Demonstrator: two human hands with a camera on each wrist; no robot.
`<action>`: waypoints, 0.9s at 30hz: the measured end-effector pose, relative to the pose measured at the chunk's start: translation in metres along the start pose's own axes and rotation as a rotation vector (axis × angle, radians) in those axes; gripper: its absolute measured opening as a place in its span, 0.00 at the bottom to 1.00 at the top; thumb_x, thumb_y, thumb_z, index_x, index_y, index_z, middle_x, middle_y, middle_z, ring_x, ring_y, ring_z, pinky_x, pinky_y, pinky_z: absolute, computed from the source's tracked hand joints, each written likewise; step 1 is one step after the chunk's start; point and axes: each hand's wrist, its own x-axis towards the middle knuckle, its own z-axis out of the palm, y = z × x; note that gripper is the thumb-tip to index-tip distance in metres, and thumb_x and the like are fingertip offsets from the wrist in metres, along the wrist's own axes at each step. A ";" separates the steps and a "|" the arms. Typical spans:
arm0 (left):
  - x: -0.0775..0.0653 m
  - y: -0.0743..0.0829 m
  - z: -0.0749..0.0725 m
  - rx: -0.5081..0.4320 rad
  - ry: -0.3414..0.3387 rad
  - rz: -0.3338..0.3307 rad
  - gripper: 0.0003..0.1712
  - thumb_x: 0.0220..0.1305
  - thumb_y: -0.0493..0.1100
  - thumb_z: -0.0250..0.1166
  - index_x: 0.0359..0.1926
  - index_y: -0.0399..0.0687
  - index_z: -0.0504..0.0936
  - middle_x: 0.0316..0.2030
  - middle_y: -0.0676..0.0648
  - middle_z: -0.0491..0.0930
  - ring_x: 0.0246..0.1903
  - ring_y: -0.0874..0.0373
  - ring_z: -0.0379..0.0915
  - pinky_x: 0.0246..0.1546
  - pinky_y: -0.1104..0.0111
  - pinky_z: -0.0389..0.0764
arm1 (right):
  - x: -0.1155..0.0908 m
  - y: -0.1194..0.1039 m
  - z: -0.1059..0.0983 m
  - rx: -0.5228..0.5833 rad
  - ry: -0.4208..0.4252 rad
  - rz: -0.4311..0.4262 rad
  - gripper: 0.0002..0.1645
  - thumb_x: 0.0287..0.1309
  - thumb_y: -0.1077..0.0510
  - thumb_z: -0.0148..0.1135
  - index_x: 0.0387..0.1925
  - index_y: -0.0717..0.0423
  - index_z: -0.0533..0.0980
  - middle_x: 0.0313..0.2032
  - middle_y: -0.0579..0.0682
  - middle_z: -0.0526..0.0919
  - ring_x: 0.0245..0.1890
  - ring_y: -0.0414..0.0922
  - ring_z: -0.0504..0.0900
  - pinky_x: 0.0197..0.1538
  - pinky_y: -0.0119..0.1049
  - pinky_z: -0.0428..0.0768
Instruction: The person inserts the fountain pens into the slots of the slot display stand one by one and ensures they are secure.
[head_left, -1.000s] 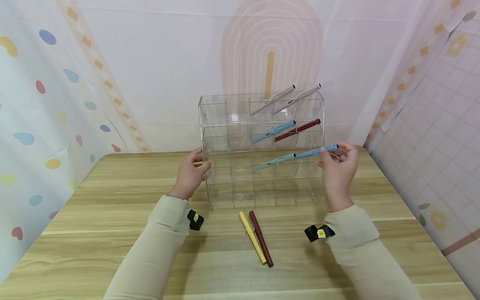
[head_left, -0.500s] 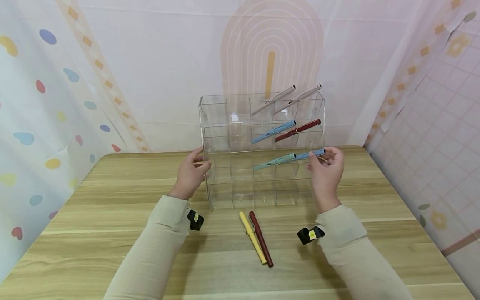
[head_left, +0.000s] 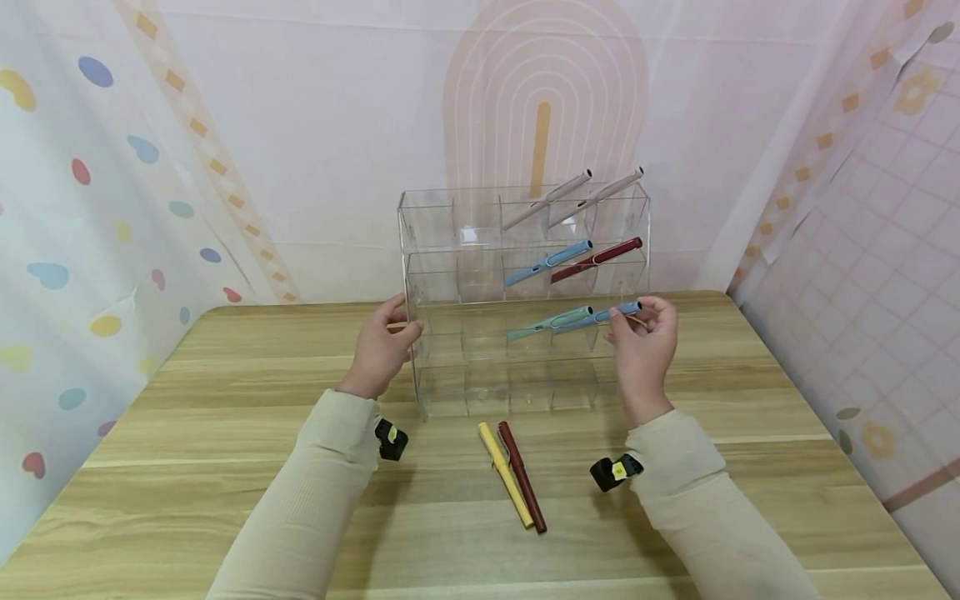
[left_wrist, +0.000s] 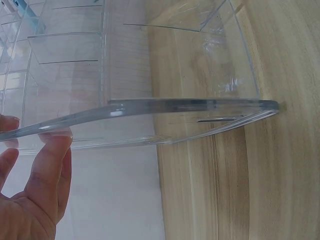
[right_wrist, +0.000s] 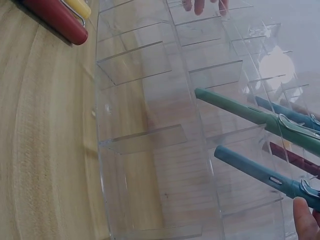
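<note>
A clear tiered pen rack [head_left: 480,300] stands on the wooden table. My left hand [head_left: 378,346] pinches its left side panel [left_wrist: 190,105] between thumb and fingers. My right hand [head_left: 647,354] holds a blue pen [head_left: 588,322] by its capped end, thumb against the clip area. That pen's tapered end lies in the third row down, in the compartment right of a green pen [head_left: 551,322]. Above, a light blue pen [head_left: 547,263] and a dark red pen [head_left: 596,260] lean in the second row. Two pale pinkish pens, one of them this pen [head_left: 551,198], lean in the top row.
A yellow pen [head_left: 504,475] and another dark red pen [head_left: 522,479] lie side by side on the table [head_left: 442,533] in front of the rack. A patterned curtain [head_left: 315,150] hangs behind the table.
My right hand has moved left and slightly down with the blue pen, bringing its tapered end into the compartment beside the green pen. The left hand has stayed on the rack's side.
</note>
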 end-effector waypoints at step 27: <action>-0.002 0.003 0.000 -0.009 0.009 -0.027 0.33 0.71 0.37 0.53 0.74 0.49 0.56 0.57 0.34 0.66 0.53 0.45 0.69 0.39 0.66 0.80 | 0.002 0.000 -0.009 -0.011 -0.071 -0.043 0.21 0.56 0.76 0.59 0.49 0.64 0.65 0.39 0.47 0.70 0.36 0.36 0.77 0.37 0.23 0.77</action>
